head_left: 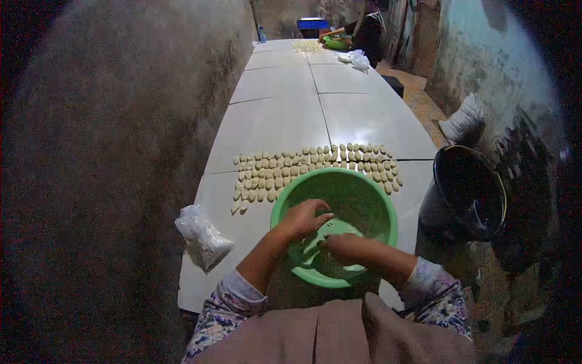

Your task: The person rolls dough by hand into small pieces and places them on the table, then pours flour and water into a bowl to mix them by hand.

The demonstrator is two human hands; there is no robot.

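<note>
I look down on a green plastic basin at the near end of a white table, with both hands inside it. The left hand has bent fingers, the thumb standing apart from them; the right hand's fingertips are hidden, so I can't tell whether they pinch anything. Pale patches (paste or bare plastic, I can't say) show low in the basin. Beyond it lie rows of small dough pieces; left of it sits a plastic bag of white powder.

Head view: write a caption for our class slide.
Left hand and right hand reach into a green basin near rows of small pale pieces on a long white table.
</note>
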